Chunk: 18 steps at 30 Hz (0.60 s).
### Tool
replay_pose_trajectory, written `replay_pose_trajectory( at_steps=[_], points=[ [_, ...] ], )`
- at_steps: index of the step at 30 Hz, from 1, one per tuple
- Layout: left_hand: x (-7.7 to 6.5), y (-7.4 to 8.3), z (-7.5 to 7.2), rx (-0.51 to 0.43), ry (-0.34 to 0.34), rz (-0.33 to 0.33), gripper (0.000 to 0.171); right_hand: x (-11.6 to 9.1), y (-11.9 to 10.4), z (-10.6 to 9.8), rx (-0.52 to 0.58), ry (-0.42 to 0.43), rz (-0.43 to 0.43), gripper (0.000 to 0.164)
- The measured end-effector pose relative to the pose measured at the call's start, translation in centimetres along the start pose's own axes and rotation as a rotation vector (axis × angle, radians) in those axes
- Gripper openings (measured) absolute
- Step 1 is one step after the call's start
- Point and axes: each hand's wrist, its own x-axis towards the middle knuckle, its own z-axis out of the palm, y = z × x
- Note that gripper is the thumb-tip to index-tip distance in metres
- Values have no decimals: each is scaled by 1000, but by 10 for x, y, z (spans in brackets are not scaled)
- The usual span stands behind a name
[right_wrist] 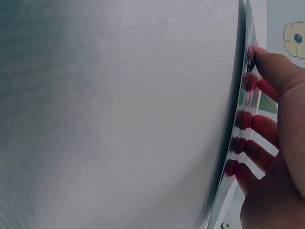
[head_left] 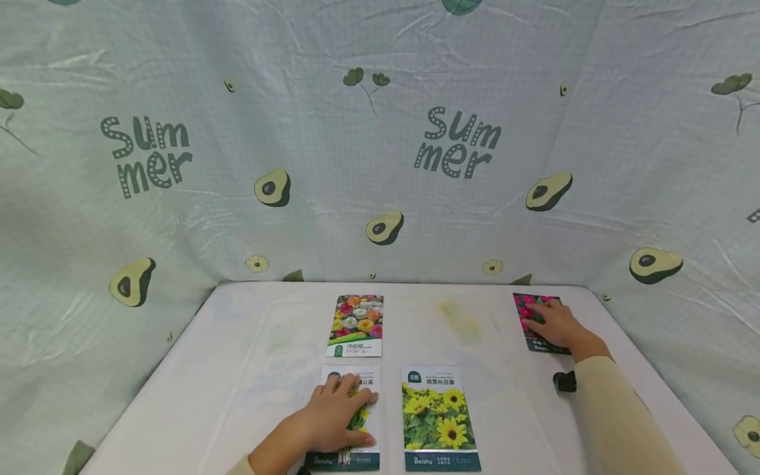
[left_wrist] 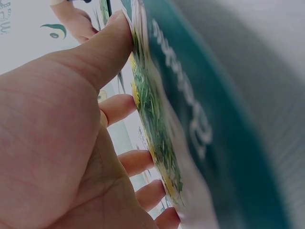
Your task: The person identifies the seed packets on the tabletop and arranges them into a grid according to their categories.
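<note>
In the head view my left hand lies with spread fingers over a seed packet at the front of the table, covering much of its picture. The left wrist view shows thumb and fingertips against the face of this packet, with yellow flowers, green leaves and a teal band. At the far right my right hand touches a dark seed packet with pink flowers. Seen from the right wrist, the right hand has its fingertips on that packet's glossy face.
A packet with multicoloured blooms lies just behind the left hand's packet. Right of that hand lies a packet with yellow sunflowers. All rest on a white table. A cloth printed with avocados hangs around its back and sides.
</note>
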Motion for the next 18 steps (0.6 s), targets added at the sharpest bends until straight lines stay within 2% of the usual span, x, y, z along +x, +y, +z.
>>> replay_pose_trajectory(
  at_steps=[5,18],
  points=[
    [0,0,0,4,3,2,69,1,1,-1,14,-17,23,66],
    [-1,-1,1,24,19,6,70,-2,-1,-3,8,-21,20,66]
  ],
)
